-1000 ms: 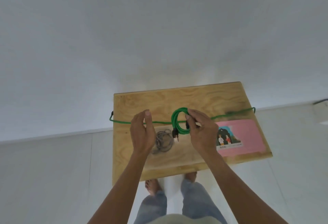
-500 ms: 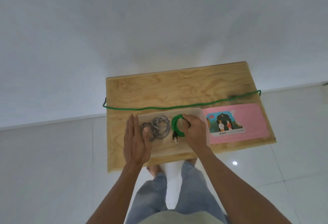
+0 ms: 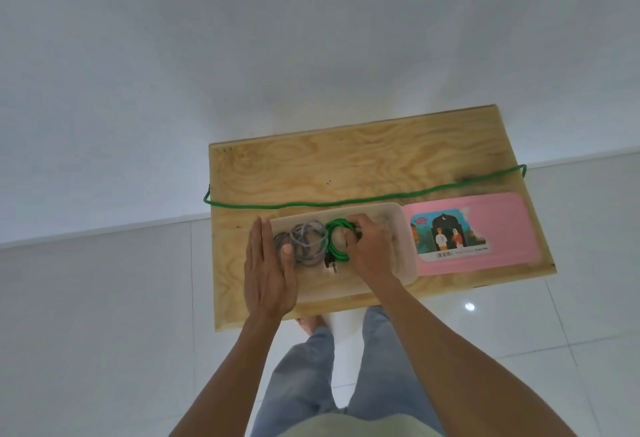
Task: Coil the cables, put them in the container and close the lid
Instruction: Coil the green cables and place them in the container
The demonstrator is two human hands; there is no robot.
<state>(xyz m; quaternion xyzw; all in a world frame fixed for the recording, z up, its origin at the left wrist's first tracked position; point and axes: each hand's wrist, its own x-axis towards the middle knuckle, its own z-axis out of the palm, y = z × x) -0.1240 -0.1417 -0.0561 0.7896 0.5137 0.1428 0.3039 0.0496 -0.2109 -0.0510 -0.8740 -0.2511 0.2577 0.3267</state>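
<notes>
Since a second ago both hands dropped from above the table [image 3: 346, 159] to the box [image 3: 398, 214]: the green coil [image 3: 337, 253], then held up in the air, now sits inside it, right of the grey coil [image 3: 304, 240]. Right hand [image 3: 369, 249] has its fingers curled round the green coil's right side, plug hanging toward the near wall. Left hand [image 3: 268, 270] is flat, fingers straight, laid along the box's left end, thumb over the rim; holds nothing. Lid [image 3: 502, 228] lies flat, touching the box's right end, long axis left-right in line with the box. Right hand is clearly nearer to it; likely it lets go, reaches right. A green rope [image 3: 346, 201] runs across the table behind the box, apart from the coils.
</notes>
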